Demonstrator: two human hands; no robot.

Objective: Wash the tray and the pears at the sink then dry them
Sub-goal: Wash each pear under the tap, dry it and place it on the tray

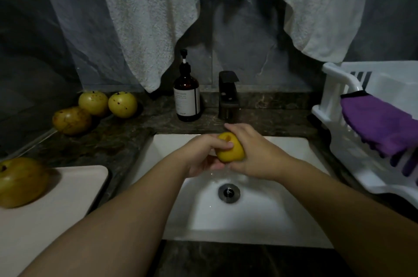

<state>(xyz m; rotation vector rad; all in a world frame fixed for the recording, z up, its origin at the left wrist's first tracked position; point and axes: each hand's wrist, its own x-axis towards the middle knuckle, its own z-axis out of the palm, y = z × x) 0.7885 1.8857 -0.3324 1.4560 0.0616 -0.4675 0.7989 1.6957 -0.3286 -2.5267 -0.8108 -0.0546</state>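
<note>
A yellow pear (pixel 230 148) is held over the white sink (pixel 294 186), under the dark faucet (pixel 228 95). My left hand (pixel 201 156) grips it from the left and my right hand (pixel 251 154) wraps round it from the right. Water runs down toward the drain (pixel 229 193). Three more pears (pixel 95 100) (pixel 122 104) (pixel 72 121) lie on the dark counter at the back left. Another pear (pixel 21 181) sits on the pale tray (pixel 56 204) at the near left.
A brown soap pump bottle (pixel 186 95) stands left of the faucet. A white dish rack (pixel 339 129) with a purple cloth (pixel 380 125) draped over it fills the right side. White towels (pixel 147 16) hang against the back wall.
</note>
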